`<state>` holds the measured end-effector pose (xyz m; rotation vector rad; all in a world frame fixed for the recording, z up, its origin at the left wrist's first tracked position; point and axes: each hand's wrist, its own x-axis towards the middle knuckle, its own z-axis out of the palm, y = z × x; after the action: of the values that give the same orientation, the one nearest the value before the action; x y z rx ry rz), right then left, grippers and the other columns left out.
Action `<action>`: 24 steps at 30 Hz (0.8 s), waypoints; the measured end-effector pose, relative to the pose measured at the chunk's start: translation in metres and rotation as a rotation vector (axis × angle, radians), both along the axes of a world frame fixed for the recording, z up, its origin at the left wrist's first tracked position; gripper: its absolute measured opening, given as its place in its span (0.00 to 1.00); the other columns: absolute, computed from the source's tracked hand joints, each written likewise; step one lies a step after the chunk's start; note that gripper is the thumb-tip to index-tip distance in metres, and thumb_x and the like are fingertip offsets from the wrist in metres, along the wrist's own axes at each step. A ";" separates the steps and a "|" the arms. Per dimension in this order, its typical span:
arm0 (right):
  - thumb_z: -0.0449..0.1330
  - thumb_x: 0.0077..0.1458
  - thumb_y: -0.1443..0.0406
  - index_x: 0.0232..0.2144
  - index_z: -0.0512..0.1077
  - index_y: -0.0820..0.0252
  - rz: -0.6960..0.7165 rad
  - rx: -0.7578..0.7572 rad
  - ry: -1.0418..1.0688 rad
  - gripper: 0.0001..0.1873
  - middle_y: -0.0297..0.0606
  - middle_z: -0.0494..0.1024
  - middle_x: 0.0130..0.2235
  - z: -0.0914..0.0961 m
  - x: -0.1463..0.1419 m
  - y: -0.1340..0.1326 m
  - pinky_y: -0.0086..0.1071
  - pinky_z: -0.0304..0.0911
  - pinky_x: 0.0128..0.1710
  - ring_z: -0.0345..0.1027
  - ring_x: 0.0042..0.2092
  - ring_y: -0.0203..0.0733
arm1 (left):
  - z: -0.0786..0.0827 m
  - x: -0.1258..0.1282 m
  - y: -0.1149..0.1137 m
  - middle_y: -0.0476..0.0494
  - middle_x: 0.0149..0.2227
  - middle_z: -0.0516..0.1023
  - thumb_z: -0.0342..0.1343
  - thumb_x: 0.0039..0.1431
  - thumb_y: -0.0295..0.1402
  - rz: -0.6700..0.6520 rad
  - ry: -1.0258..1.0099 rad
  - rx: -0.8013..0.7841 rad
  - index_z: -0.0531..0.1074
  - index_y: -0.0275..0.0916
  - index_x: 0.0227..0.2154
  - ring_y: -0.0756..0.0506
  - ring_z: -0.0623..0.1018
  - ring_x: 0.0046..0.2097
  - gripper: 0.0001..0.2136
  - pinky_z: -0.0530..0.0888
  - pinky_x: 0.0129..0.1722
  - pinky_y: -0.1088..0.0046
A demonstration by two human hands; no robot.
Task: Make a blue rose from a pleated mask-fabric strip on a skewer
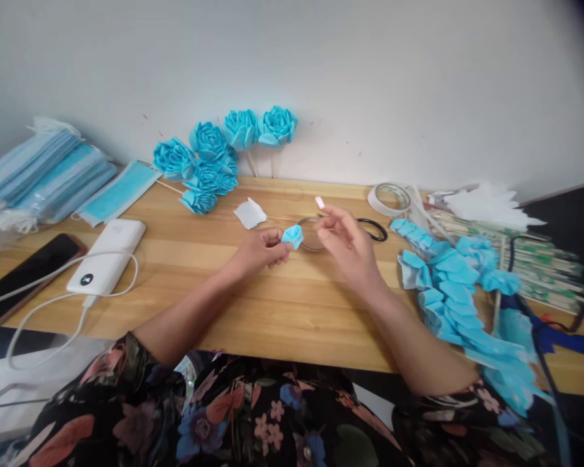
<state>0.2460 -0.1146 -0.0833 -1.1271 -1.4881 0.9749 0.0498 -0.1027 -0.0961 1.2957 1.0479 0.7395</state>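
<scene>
Between the thumb and fingers of my left hand (pixel 265 250) is a small folded blue petal (pixel 292 237), pinched over the middle of the table. To its right my right hand (pixel 345 243) is raised, fingers loosely bent and apart. A small pale piece (pixel 320 202) shows at its index fingertip; whether it is a bit of tape or a nail I cannot tell. Below and between the hands lies a thin ring (pixel 307 245), partly hidden. A black loop (pixel 374 229), like a scissor handle, shows beyond the right hand. A scrap of white material (pixel 250 213) lies behind the left hand.
Blue handmade flowers (pixel 209 155) on sticks stand against the wall. Face masks (pixel 43 175), a phone (pixel 32 275) and a cabled white power bank (pixel 108 256) are at left. A tape roll (pixel 389 199), blue petal strips (pixel 455 292) and wrapped sticks (pixel 540 259) lie at right.
</scene>
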 end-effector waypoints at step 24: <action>0.61 0.54 0.60 0.27 0.75 0.57 0.062 -0.125 -0.133 0.08 0.30 0.68 0.21 -0.010 -0.012 -0.008 0.29 0.51 0.23 0.55 0.23 0.31 | -0.001 0.004 -0.002 0.51 0.21 0.72 0.63 0.51 0.39 0.034 -0.049 0.037 0.67 0.37 0.23 0.56 0.68 0.21 0.13 0.66 0.20 0.81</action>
<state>0.2335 -0.1221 -0.0935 -1.2623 -1.5947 1.0650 0.0533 -0.1049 -0.0971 1.2877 1.0232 0.8166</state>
